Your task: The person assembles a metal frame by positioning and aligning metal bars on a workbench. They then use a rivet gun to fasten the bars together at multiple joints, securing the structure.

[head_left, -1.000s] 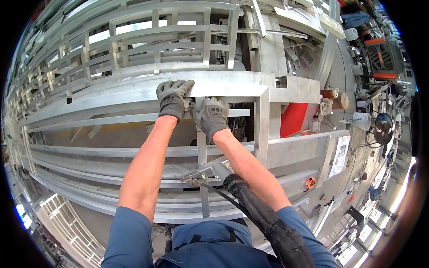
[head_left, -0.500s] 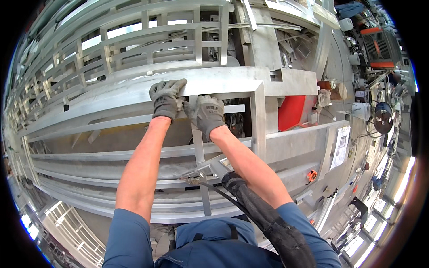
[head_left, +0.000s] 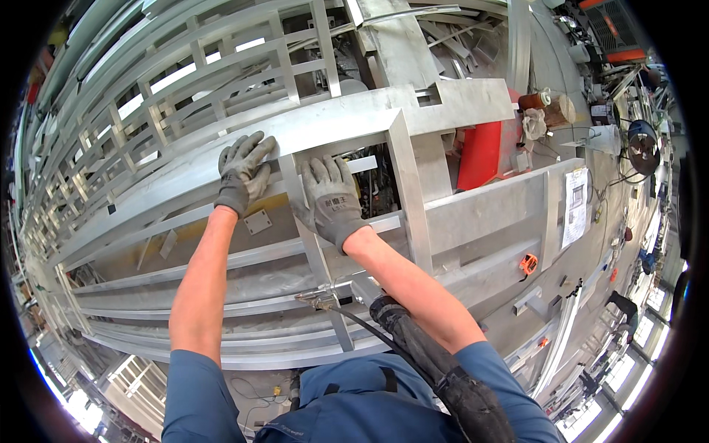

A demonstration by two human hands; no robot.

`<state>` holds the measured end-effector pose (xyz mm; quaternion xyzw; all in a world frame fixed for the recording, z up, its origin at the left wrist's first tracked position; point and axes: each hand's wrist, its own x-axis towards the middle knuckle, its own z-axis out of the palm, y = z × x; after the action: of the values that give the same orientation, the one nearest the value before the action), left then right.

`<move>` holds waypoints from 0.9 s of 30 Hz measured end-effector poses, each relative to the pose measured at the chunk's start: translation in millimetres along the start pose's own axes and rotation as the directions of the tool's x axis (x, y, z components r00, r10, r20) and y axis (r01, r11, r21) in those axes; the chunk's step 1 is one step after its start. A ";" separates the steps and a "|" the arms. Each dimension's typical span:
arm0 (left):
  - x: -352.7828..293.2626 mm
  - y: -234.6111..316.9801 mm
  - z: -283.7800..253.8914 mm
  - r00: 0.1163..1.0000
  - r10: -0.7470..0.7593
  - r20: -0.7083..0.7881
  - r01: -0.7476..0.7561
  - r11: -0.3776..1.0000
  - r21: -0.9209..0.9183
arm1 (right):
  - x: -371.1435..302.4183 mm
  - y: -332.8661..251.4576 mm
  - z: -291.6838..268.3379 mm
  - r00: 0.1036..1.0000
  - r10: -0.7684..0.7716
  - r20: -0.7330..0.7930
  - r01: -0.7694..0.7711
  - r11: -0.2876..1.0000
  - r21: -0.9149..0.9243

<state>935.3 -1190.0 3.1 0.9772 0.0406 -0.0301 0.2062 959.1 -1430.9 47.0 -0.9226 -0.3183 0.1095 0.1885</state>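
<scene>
A large metal frame of pale square tubing lies before me, with a broad beam point(head_left: 325, 134) along its far side. My left hand point(head_left: 245, 173), in a grey glove, rests on this beam with its fingers spread. Just right of it, my right hand point(head_left: 332, 203), gloved alike, lies flat with fingers stretched out beside the crosspiece point(head_left: 314, 251), the thumb side against it. Neither hand holds anything. Nearer to me, a metal-ended tool point(head_left: 347, 290) that looks like a welding torch lies over the crosspiece. Its black sleeved hose point(head_left: 413, 336) runs back under my right forearm.
More ladder-like metal frames point(head_left: 170, 103) are stacked beyond. An orange tape measure point(head_left: 527, 264) and a printed sheet point(head_left: 575, 210) are at the right. Farther off are a red panel point(head_left: 478, 159), a white bucket point(head_left: 604, 140) and a cable reel point(head_left: 643, 148).
My left hand has slid left and its bent fingers have spread. The right hand has come off the far beam's edge and flattened out by the crosspiece. The view has turned slightly.
</scene>
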 end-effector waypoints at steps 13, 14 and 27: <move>-7.9 50.8 -57.5 0.908 0.025 0.419 -0.167 0.937 0.306 | -58.3 7.6 -2.8 0.993 -0.093 -0.073 0.109 0.959 0.261; -12.2 44.5 -49.7 0.924 0.043 0.380 -0.170 0.936 0.307 | -53.7 4.1 -11.4 0.989 -0.102 -0.108 0.129 0.948 0.291; -24.8 13.0 22.4 0.972 0.223 -0.073 -0.189 0.928 0.322 | -68.1 8.7 -52.1 0.970 -0.175 0.166 0.063 0.848 0.526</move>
<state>910.9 -1212.7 -10.2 0.9965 -0.0565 0.0388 0.0484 927.9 -1494.5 96.1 -0.7997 -0.3521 0.2748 0.4012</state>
